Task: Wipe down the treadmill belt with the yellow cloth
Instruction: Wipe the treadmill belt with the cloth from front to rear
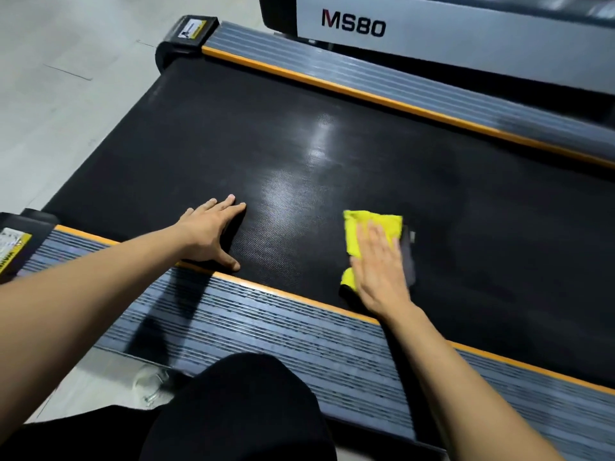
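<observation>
Kneeling beside the near side rail (266,327), we brace our left hand (213,234) flat, fingers spread, on the treadmill belt (332,154) and should keep our right hand (379,271) pressing the yellow cloth (362,227), palm open, in overlapping strokes just beyond that rail.

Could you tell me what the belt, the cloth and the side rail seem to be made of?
Belt: probably black rubber or PVC, with a fine dotted texture and a dull sheen under the light. Cloth: soft bright yellow fabric, possibly microfibre, folded and creased under the right hand. Side rail: ribbed grey, plastic or metal, I cannot tell, with an orange edge strip.
</observation>
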`<state>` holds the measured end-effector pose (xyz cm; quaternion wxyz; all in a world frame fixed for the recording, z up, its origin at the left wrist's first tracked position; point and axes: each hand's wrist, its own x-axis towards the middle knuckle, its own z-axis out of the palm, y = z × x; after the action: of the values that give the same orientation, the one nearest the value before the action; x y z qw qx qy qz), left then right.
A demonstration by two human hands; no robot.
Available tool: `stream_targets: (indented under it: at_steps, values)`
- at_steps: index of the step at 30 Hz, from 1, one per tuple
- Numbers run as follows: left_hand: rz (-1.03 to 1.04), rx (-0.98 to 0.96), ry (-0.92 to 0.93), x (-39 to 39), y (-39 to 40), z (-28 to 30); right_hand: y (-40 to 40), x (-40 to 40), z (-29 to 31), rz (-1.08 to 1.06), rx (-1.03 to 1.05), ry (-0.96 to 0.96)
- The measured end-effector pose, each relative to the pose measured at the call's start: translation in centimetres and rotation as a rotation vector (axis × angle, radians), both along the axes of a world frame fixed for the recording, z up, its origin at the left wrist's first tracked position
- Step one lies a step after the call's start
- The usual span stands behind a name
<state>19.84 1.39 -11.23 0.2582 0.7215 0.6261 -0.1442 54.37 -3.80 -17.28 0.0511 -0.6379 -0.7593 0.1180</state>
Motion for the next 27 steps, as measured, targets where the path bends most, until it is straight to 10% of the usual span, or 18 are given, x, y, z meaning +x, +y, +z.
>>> stream_targets:
  at_steps: [9,22,27]
  values:
    - [0.056,0.028,-0.013,-1.1,-0.5,-0.9,3.9,-16.0,0.2,0.391,0.012,0.068]
    - [0.057,-0.006,0.014,-0.2,-0.4,0.0,2.7,-1.0,-0.9,-0.3,0.112,0.01]
    - [0.051,-0.024,0.039,-0.1,-0.2,0.2,2.6,-9.5,-0.6,-0.057,0.101,0.042]
